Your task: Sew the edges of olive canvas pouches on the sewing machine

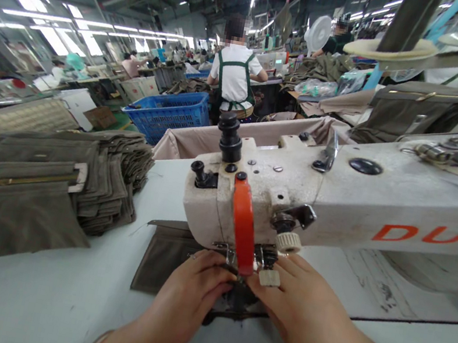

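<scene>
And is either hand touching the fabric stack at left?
No, the left hand and right hand are both at the sewing machine, apart from the stack.

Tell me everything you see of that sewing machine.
The sewing machine stands on a pale table. Its scuffed, whitish body looks like painted metal, with black knobs on top, a curved orange guard and orange lettering cut off at right. Dark cloth lies beneath its front end, where the left hand and right hand are close; any contact is unclear.
</scene>
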### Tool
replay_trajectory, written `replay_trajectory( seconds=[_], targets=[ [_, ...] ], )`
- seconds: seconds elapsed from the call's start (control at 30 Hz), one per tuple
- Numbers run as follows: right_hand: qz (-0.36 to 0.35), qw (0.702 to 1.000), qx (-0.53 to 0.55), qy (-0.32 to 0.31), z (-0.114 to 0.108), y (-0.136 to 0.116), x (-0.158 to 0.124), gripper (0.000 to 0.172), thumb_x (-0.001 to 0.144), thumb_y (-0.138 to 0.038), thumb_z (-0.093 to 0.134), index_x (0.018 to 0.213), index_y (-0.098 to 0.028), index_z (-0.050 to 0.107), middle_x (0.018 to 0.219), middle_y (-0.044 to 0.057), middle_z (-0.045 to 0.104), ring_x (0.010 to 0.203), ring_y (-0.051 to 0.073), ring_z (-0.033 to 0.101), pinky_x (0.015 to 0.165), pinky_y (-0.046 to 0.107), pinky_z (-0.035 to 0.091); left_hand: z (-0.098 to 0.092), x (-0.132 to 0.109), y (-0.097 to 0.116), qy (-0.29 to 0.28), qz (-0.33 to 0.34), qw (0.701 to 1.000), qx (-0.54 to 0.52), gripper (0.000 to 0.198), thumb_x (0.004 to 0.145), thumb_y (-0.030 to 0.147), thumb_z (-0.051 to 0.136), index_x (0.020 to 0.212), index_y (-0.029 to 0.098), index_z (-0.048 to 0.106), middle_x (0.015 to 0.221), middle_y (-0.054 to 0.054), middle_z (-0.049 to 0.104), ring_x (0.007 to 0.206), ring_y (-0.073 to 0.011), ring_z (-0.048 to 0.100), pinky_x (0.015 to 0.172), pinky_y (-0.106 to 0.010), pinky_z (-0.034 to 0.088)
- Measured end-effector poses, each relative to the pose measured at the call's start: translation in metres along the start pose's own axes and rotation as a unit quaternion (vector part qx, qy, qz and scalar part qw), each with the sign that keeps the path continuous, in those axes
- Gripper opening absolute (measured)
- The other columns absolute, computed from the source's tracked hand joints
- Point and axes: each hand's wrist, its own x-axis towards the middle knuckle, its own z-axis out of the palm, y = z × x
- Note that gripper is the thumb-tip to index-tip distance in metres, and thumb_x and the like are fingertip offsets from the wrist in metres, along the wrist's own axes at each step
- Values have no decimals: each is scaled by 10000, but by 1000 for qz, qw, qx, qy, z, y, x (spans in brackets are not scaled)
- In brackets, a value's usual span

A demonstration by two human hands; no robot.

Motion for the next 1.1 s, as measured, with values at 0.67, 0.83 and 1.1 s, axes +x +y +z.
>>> replay_trajectory(
  seconds=[0.67,0.83,1.1],
  targets=[
    [-4,1000,14,20,2,0,-2,217,922,-125,489,1062,-221,623,1057,68,642,919,246,542,810,403,385,3,-1,-2,5,3,1000,-9,192,917,122,568,1016,234,690,1084,-12,690,1000,-190,618,938,-328,481],
    [0,1000,4,17,2,-3,-1,181,927,-155,503,1049,-215,623,1008,71,637,875,244,536,783,402,385,3,-1,-2,11,5,1000,-12,186,915,119,567,997,230,692,1071,-15,690,987,-192,618,924,-332,484],
    [1,1000,-1,16,3,-1,-1,191,927,-150,492,1041,-215,630,1051,85,636,892,244,544,790,404,392,3,-1,-2,18,15,1000,-3,175,922,136,565,1007,229,687,1071,-9,689,988,-187,616,924,-333,483]
  ],
)
